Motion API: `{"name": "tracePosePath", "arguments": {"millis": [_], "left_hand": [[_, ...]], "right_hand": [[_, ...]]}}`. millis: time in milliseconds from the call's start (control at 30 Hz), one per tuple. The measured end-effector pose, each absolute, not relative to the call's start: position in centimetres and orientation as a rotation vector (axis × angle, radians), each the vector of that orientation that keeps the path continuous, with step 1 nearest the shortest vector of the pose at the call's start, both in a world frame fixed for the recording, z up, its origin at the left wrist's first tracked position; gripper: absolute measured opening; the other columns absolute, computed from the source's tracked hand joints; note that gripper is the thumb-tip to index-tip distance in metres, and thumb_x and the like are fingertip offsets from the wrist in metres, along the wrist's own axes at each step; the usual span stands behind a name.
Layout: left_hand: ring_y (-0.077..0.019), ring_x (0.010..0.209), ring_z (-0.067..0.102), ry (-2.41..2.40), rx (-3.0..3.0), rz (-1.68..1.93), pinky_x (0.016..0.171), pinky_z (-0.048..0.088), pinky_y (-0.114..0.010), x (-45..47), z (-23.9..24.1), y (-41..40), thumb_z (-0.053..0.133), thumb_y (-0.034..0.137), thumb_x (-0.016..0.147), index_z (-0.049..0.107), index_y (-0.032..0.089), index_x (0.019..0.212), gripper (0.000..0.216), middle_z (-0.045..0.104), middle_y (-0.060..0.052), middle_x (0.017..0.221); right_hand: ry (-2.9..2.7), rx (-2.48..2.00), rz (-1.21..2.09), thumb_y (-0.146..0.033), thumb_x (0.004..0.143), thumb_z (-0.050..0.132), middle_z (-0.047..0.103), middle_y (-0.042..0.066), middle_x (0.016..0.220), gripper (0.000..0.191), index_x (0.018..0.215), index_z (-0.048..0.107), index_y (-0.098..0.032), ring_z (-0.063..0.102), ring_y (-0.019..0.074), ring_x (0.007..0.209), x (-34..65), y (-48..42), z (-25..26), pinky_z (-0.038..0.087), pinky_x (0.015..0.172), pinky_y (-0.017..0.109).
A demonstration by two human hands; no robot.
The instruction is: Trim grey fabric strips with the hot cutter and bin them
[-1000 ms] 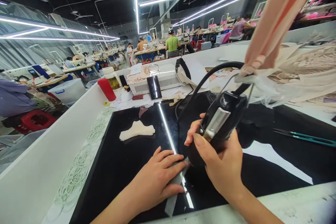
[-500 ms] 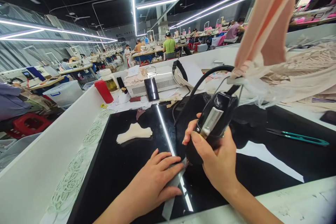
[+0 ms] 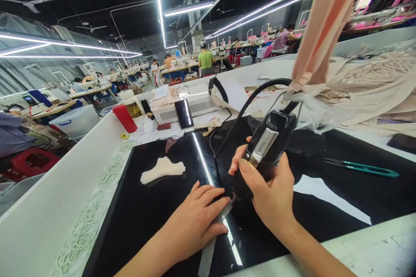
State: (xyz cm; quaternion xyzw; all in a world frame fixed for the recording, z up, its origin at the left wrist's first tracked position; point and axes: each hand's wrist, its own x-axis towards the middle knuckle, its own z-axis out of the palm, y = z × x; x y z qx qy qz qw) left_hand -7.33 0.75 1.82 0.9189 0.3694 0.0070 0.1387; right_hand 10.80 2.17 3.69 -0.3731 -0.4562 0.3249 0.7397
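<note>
My left hand (image 3: 198,218) lies flat, fingers spread, on a narrow translucent strip (image 3: 207,256) over a glossy black board (image 3: 156,220). In my right hand (image 3: 271,194) is a black corded hand tool (image 3: 264,147) with a silver metal lever, my thumb against the lever's lower end. The tool stands tilted; its lower end is close to my left fingertips, and my hand hides part of it. A thick black cable (image 3: 245,106) leaves its top, where a knotted peach cloth strip (image 3: 325,30) hangs down to it. What lies under my left palm is hidden.
Cream fabric pieces (image 3: 162,170) lie left on the board. At right are a white cut piece (image 3: 329,194) and teal thread snips (image 3: 364,167). A phone (image 3: 183,113) leans on a white vented box (image 3: 201,108). Pale cord coils (image 3: 79,233) line the left side.
The view has shifted slightly, so the board's things sit a little further left. Both hands keep their places close together, with the black tool still in my right hand.
</note>
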Motion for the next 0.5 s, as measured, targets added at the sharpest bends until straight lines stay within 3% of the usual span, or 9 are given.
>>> {"name": "tracePosePath", "arguments": {"millis": [500], "left_hand": [[-0.0284, 0.147, 0.042, 1.103, 2.56, 0.107, 0.125, 0.025, -0.062, -8.2, 1.5, 0.6, 0.054, 0.042, 0.103, 0.043, 0.024, 0.153, 0.055, 0.048, -0.008, 0.157]], "right_hand": [[-1.086, -0.884, 0.658, -0.037, 0.085, 0.076, 0.068, -0.005, 0.084, 0.035, 0.111, 0.054, -0.028, 0.065, 0.0155, 0.066, 11.0, 2.1, 3.6, 0.057, 0.066, 0.031]]}}
